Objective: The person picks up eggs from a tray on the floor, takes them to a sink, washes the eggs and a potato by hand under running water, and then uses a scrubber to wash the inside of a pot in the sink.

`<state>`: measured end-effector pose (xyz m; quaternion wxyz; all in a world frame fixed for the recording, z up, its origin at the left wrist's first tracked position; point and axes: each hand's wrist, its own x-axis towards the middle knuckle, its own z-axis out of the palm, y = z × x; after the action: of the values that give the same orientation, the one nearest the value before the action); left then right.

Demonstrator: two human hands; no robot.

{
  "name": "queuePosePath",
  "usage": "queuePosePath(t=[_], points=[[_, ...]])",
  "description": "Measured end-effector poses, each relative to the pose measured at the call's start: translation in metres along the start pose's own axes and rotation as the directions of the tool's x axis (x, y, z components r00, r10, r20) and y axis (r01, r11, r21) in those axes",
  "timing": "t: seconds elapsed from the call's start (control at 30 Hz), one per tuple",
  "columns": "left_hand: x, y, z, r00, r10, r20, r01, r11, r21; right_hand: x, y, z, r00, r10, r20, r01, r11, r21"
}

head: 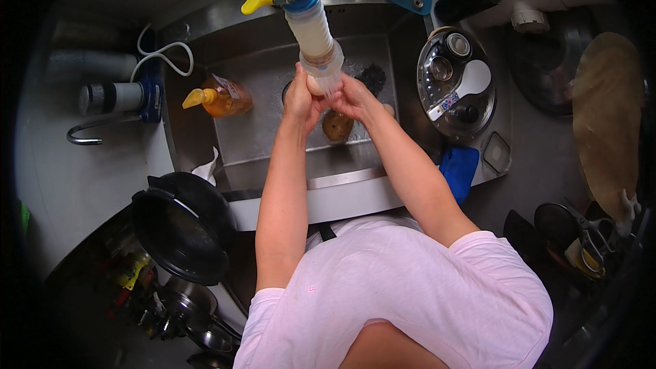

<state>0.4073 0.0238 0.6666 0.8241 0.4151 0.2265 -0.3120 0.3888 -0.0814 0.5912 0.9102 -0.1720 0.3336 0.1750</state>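
Observation:
Water streams from the flexible spout (320,54) of the faucet over both my hands. My left hand (297,100) holds a pale, rounded thing (314,85), which looks like an egg. My right hand (356,97) is close against the left, fingers bent under the stream; whether it also grips the pale thing is hidden. Just below my hands a brown potato (337,127) lies on the floor of the stainless steel sink (256,138). Another pale rounded thing (388,109) shows partly behind my right wrist. A dark scrubber-like clump (373,78) lies beyond that hand.
An orange pump bottle (228,96) stands on the sink's left. At right, a round metal lid (428,74) bears a white rice paddle (474,79) and small caps. A blue cloth (459,171) hangs over the front edge. A black pot (179,225) sits near my left elbow.

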Motion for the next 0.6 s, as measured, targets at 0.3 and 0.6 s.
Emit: queuePosePath(t=[0.3,0.6], points=[[0.036,-0.001,-0.057,0.846,-0.056,0.531,-0.023,0.99,0.142,-0.022,-0.002,0.001,0.99,0.117,-0.075,-0.138,0.89,-0.434],[-0.004,0.004,-0.016,0.96,0.124,0.25,-0.142,0.988,0.058,-0.013,0.008,-0.012,0.998,-0.036,-0.042,0.014,0.904,-0.428]])
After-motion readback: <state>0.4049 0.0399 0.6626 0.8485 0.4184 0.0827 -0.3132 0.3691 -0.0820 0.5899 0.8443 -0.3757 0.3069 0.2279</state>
